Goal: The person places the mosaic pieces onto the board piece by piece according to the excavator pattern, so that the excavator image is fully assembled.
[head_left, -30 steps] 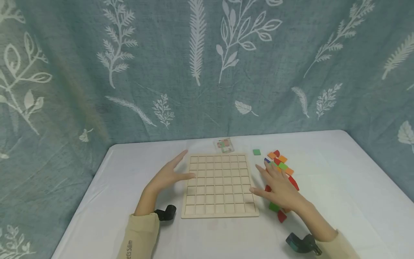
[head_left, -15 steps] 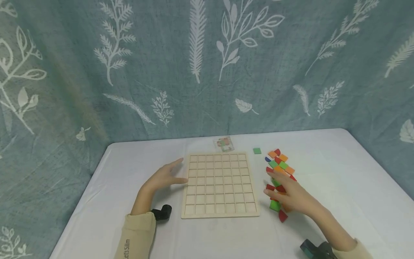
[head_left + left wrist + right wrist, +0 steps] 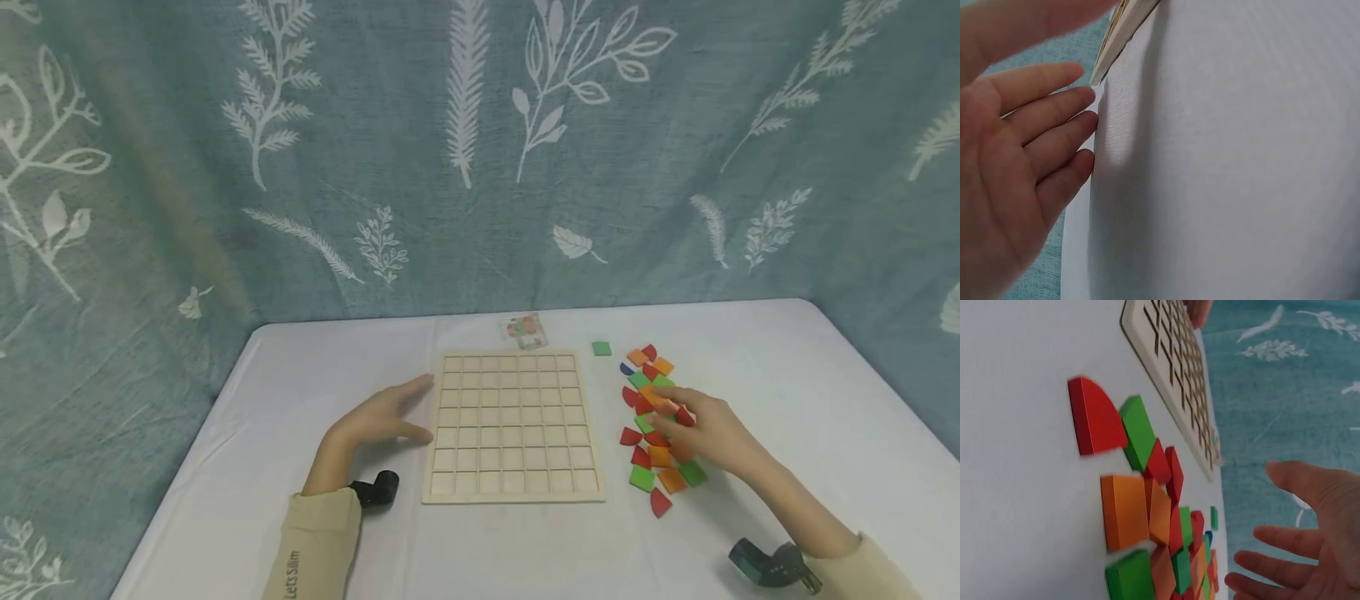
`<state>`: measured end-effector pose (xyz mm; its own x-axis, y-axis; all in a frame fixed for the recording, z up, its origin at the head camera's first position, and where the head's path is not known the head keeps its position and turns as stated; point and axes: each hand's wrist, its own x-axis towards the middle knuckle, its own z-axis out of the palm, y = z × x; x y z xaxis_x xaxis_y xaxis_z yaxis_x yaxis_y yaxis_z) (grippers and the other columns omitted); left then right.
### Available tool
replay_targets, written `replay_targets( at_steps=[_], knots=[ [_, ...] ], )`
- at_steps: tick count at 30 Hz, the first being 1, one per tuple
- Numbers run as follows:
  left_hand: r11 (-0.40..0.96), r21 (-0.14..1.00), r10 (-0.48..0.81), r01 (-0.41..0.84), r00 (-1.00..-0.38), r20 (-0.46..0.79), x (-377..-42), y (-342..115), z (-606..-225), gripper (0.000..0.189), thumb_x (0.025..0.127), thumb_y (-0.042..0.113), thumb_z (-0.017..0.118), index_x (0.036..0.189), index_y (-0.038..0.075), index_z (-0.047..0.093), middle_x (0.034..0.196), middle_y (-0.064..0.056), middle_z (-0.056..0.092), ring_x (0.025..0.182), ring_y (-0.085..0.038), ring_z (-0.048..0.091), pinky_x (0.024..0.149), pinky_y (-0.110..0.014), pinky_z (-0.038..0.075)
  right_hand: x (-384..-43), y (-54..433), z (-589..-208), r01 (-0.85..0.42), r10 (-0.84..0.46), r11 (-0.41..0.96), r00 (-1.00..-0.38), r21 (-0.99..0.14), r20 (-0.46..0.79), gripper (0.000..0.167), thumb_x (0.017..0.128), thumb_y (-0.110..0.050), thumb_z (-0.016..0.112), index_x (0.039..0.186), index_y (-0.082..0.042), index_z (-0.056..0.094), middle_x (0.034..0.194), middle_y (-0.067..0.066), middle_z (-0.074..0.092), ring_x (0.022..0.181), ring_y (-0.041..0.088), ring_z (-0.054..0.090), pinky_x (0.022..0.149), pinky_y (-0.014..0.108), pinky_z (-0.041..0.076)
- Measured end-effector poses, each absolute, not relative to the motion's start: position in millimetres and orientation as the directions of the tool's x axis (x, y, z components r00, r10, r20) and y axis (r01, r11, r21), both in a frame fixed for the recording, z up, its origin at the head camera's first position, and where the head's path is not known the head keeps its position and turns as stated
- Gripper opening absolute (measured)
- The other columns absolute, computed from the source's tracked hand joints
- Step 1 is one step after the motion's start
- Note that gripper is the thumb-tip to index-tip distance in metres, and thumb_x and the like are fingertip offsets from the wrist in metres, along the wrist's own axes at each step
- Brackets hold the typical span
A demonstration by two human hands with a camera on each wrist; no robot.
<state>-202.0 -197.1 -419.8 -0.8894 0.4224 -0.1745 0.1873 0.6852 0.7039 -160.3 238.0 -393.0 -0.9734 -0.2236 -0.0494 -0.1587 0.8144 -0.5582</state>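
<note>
A pale wooden board (image 3: 513, 427) with a grid of square cells lies on the white table. My left hand (image 3: 381, 417) is at the board's left edge, fingers extended and thumb apart, holding nothing; in the left wrist view the palm (image 3: 1004, 181) faces the camera. My right hand (image 3: 712, 429) hovers over flat coloured pieces right of the board, thumb and fingers spread apart. Among them are a red quarter-round piece (image 3: 1094, 417), an orange square (image 3: 1125, 509) and a light green square (image 3: 642, 477). Some pieces are hidden beneath the right hand.
A lone green square (image 3: 602, 348) lies near the board's upper right corner. Behind the board is a small patterned card (image 3: 525, 331). The white table (image 3: 517, 558) ends at a teal curtain (image 3: 420, 150) with white leaf prints.
My right hand has shifted right and away from the board, uncovering more coloured pieces. My left hand has drawn slightly back from over the board's left edge. The head view has shifted a little.
</note>
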Motion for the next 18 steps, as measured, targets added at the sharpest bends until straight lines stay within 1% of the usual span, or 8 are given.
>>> replay_targets(
  at_steps=[1,5,8,12,18],
  knots=[
    [0.681,0.707,0.430,0.192,-0.886,-0.174,-202,-197,-420,0.092,0.069,0.024,0.079,0.143,0.000,0.029,0.149,-0.020,0.023,0.137,-0.039,0.019,0.112,-0.052,0.018,-161,239,-392,-0.157,-0.220,0.820,-0.974,-0.550,-0.049,0.058,0.086,-0.035,0.063,0.129,0.002,0.050,0.129,0.028,0.049,0.116,0.046,0.045,0.087,0.058,0.046],
    [0.681,0.708,0.430,0.184,-0.884,-0.184,-200,-195,-420,0.096,0.065,0.022,0.081,0.143,0.000,0.030,0.150,-0.019,0.023,0.138,-0.038,0.020,0.112,-0.051,0.018,-168,244,-389,-0.169,-0.225,0.834,-0.973,-0.525,-0.045,0.057,0.085,-0.036,0.064,0.125,0.003,0.053,0.124,0.028,0.053,0.106,0.046,0.051,0.078,0.050,0.053],
    [0.685,0.709,0.421,0.169,-0.886,-0.195,-199,-195,-419,0.095,0.064,0.019,0.082,0.142,0.000,0.031,0.149,-0.018,0.025,0.138,-0.036,0.021,0.112,-0.049,0.019,-176,248,-388,-0.166,-0.224,0.841,-0.973,-0.514,-0.052,0.056,0.085,-0.036,0.064,0.124,0.004,0.054,0.120,0.027,0.055,0.104,0.045,0.052,0.076,0.047,0.055],
    [0.684,0.713,0.421,0.157,-0.882,-0.209,-198,-195,-418,0.095,0.064,0.019,0.082,0.142,0.000,0.030,0.149,-0.018,0.024,0.138,-0.037,0.019,0.112,-0.050,0.018,-186,254,-389,-0.154,-0.223,0.839,-0.972,-0.522,-0.072,0.054,0.086,-0.033,0.063,0.123,0.006,0.054,0.121,0.028,0.055,0.106,0.045,0.052,0.080,0.049,0.053],
    [0.688,0.711,0.424,0.145,-0.876,-0.231,-199,-194,-419,0.099,0.064,0.023,0.082,0.143,0.001,0.028,0.150,-0.018,0.021,0.139,-0.036,0.017,0.113,-0.049,0.016,-200,255,-389,-0.139,-0.226,0.820,-0.970,-0.555,-0.090,0.054,0.087,-0.032,0.062,0.126,0.005,0.052,0.126,0.029,0.051,0.109,0.047,0.050,0.083,0.050,0.051]
  ],
)
